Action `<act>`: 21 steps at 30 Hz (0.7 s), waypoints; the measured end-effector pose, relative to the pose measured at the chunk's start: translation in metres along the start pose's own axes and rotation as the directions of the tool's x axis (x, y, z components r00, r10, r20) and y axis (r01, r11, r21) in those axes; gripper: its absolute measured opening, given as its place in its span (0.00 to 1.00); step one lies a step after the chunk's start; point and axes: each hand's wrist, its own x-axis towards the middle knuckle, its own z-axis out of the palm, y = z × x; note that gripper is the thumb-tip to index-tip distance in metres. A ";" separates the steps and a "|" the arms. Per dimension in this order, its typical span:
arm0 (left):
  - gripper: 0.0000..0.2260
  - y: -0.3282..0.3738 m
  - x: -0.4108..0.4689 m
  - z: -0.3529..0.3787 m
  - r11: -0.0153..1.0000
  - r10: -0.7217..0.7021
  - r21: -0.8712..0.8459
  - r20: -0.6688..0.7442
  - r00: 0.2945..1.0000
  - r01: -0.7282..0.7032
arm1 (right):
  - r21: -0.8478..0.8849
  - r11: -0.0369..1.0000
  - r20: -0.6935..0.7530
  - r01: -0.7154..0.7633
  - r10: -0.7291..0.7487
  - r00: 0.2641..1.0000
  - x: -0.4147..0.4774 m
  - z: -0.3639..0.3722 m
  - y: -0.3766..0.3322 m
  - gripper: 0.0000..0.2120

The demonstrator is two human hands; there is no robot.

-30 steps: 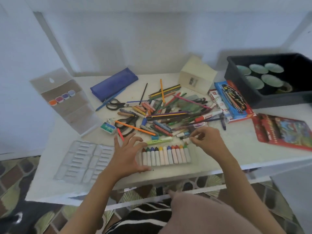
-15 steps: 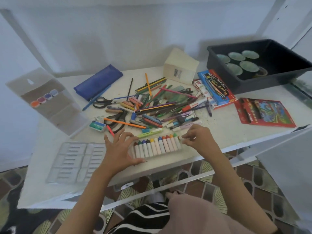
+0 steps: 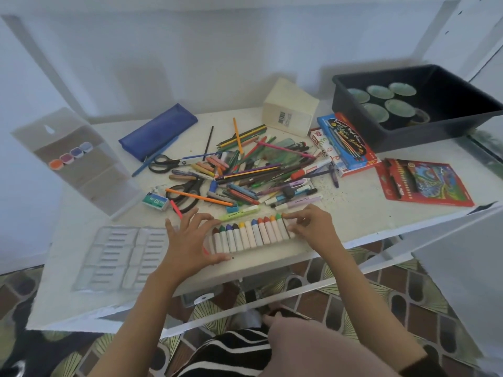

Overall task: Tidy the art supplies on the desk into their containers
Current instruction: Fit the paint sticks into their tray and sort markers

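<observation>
Neatly lined-up crayons [image 3: 253,235], white-wrapped with coloured tips, lie side by side.

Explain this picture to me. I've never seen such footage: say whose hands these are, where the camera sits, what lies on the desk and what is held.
No machine here: a person works with bare hands, and the one camera sits on their head, looking down. The left hand lies spread against the left end of a row of crayons; the right hand has its fingertips at the right end. Whether it pinches a crayon I cannot tell. On the desk behind lies a pile of pencils and pens, with scissors and a blue pencil case. A clear plastic tray lies left of the hands; a black bin stands at the back right.
</observation>
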 end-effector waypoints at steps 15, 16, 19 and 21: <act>0.38 0.013 0.001 -0.004 0.987 -0.154 -0.047 0.035 0.987 0.156 | -0.042 0.999 0.371 0.016 0.001 0.929 0.029 -0.031 0.005 0.06; 0.38 0.014 0.001 -0.003 0.984 -0.164 -0.064 0.023 0.986 0.165 | -0.035 0.999 0.367 0.018 -0.004 0.930 0.034 -0.040 0.009 0.05; 0.32 0.021 0.000 0.003 0.967 -0.193 -0.185 -0.089 0.977 0.174 | -0.037 0.999 0.234 0.032 -0.023 0.972 0.054 -0.073 0.028 0.04; 0.27 0.031 0.001 0.008 0.960 -0.192 -0.240 -0.196 0.962 0.143 | -0.086 0.993 0.043 0.084 -0.081 0.996 0.073 -0.096 0.045 0.05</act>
